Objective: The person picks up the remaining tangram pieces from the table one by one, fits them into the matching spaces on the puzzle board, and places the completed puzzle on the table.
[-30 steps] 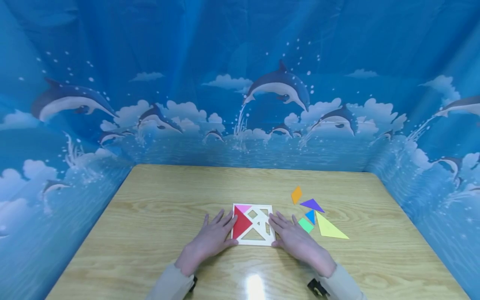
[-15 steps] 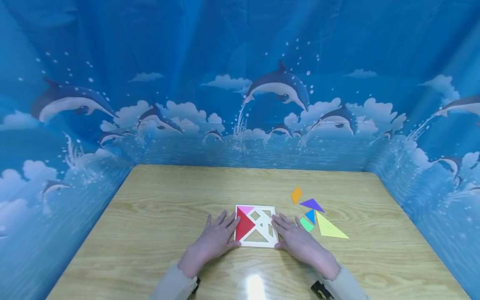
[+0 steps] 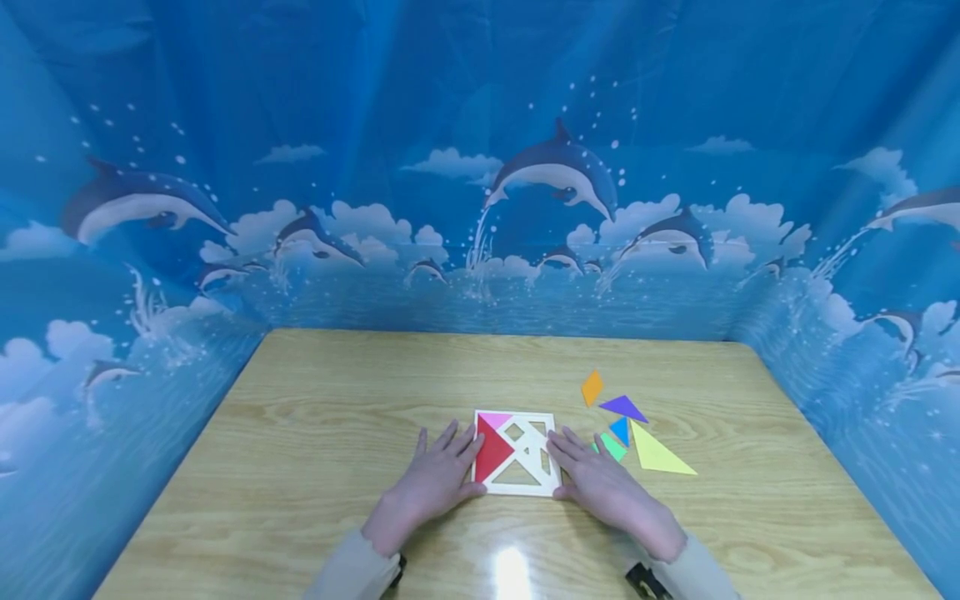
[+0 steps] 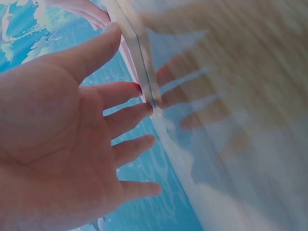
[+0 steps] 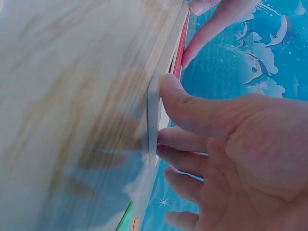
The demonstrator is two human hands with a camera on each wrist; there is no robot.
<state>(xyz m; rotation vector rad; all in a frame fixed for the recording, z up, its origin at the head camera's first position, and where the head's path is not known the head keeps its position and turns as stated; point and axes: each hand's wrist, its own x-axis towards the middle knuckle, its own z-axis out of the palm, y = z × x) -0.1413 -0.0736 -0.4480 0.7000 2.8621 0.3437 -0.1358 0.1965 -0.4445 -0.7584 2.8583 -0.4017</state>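
In the head view a white tangram tray (image 3: 517, 492) lies flat on the table between both hands. A large red triangle (image 3: 492, 450) fills its left side, with a pink triangle (image 3: 495, 419) at the upper left; the remaining cut-outs show wood. My left hand (image 3: 435, 477) rests along the tray's left edge, fingers spread and nearly straight, fingertips over the rim. On the opposite edge, my right hand (image 3: 603, 485) touches the rim with extended fingers and thumb. The right wrist view shows thumb and fingertips on the tray's side (image 5: 153, 110).
Loose pieces lie right of the tray: an orange parallelogram (image 3: 592, 388), a purple triangle (image 3: 625, 408), a small blue triangle (image 3: 621, 431), a green square (image 3: 613, 447) partly behind the right fingers, and a large yellow triangle (image 3: 660, 452). A dolphin-print curtain (image 3: 480, 292) surrounds the wooden table (image 3: 337, 383).
Both hands and the tray between them have shifted slightly to the right, with a small move toward the near side. The red and pink triangles moved along in the tray; the loose pieces stayed.
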